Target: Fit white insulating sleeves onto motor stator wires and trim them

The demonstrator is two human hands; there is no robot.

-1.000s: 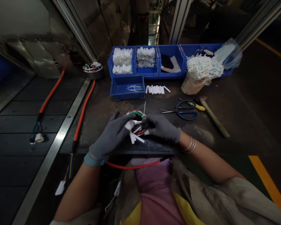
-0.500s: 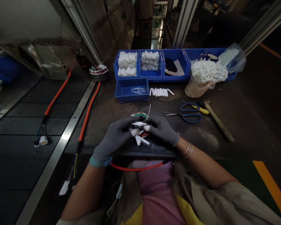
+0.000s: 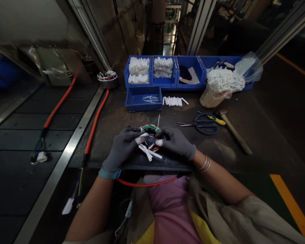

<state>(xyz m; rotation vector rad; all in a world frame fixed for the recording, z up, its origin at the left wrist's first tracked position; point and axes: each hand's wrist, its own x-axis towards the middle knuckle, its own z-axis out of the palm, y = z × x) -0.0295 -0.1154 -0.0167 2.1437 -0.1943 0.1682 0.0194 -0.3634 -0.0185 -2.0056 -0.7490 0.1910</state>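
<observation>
Both gloved hands, the left hand (image 3: 122, 148) and the right hand (image 3: 176, 142), are kept close together, clamped on a wire coil (image 3: 149, 129) just above the bench (image 3: 139, 118). The white sleeves (image 3: 147, 151) have been splayed out a bit, so more coil top is showing now.

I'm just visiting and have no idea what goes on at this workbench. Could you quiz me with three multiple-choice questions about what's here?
1. Where do the blue-handled scissors lie?
A) In the small blue bin
B) On the bench, right of the hands
C) On the dark belt at left

2. What colour are the gloves?
A) Orange
B) White
C) Gray

3. What are the hands doing?
A) Left hand and right hand both hold a wire coil ring
B) Left hand grips a hammer
C) Right hand cuts with scissors

Answers:
1. B: they lie beside a hammer.
2. C: both hands show gray fabric.
3. A: both close around the ring, with white tubes between them.
</observation>
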